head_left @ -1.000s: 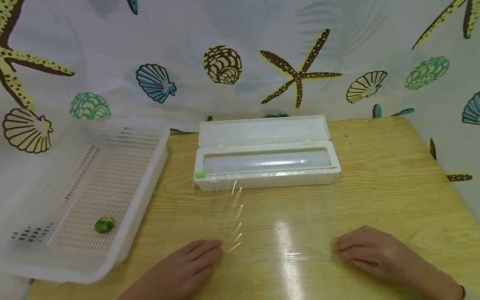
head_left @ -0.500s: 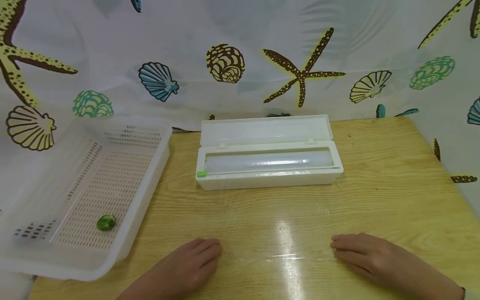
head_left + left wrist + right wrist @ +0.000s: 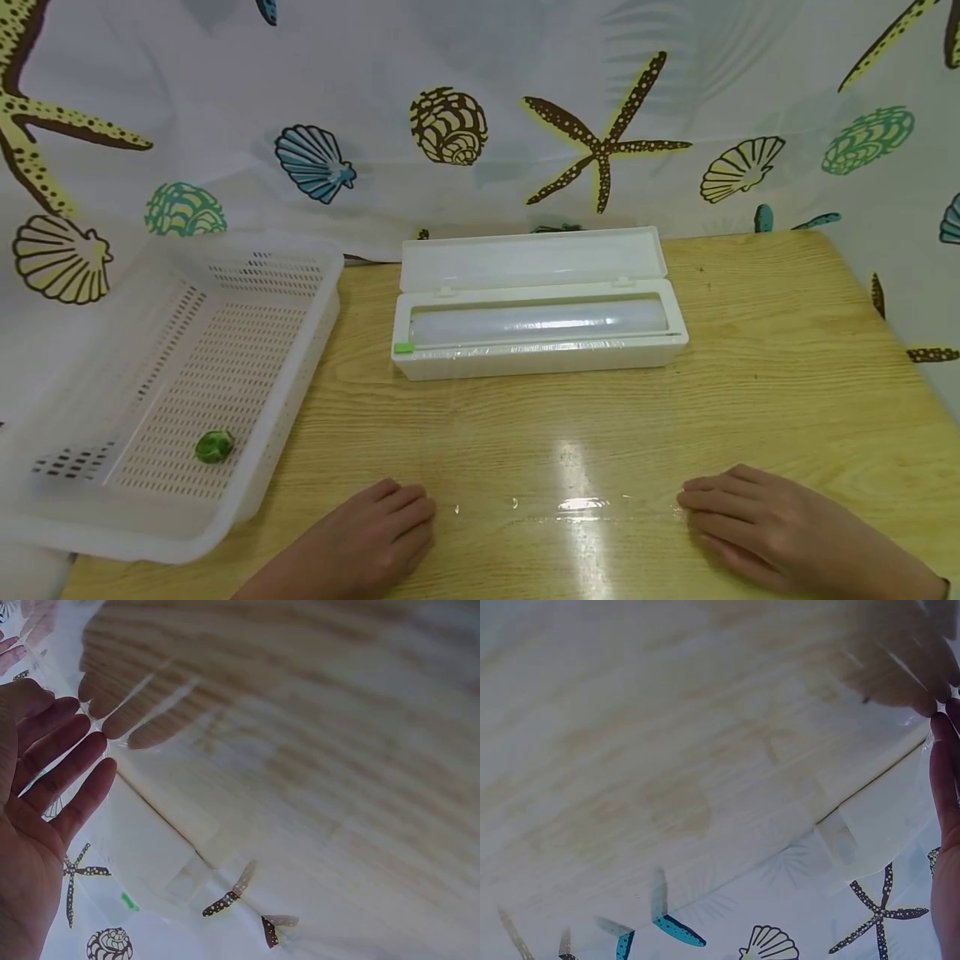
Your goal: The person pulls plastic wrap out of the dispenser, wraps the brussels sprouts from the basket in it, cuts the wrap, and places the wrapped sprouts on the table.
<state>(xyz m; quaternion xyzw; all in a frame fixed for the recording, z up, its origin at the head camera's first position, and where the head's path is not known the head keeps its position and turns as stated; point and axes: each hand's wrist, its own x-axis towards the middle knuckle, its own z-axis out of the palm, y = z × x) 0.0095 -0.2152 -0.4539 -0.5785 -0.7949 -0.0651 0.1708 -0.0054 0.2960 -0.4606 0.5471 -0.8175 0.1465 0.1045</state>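
A clear sheet of plastic wrap (image 3: 581, 504) stretches from its roll (image 3: 540, 321) in a white dispenser box (image 3: 536, 361) toward the near side of the table. My left hand (image 3: 367, 537) pinches the near left corner of the sheet. At the near right corner, my right hand (image 3: 780, 529) pinches the sheet too. In the left wrist view, the fingertips of the left hand (image 3: 56, 765) meet the film low over the tabletop. Only part of the right hand (image 3: 945, 802) shows at the edge of the right wrist view.
The box's lid (image 3: 532, 258) stands open at the back, with a small green tab (image 3: 403, 347) at the box's left end. A white perforated basket (image 3: 296, 392) on the left holds one small Brussels sprout (image 3: 214, 447). A shell-print cloth (image 3: 510, 192) hangs behind the wooden table (image 3: 795, 375).
The slanting wrinkles on the film's left side have gone, and its near edge lies straighter. My hands have shifted slightly apart over the last half second. Box and basket stay in place.
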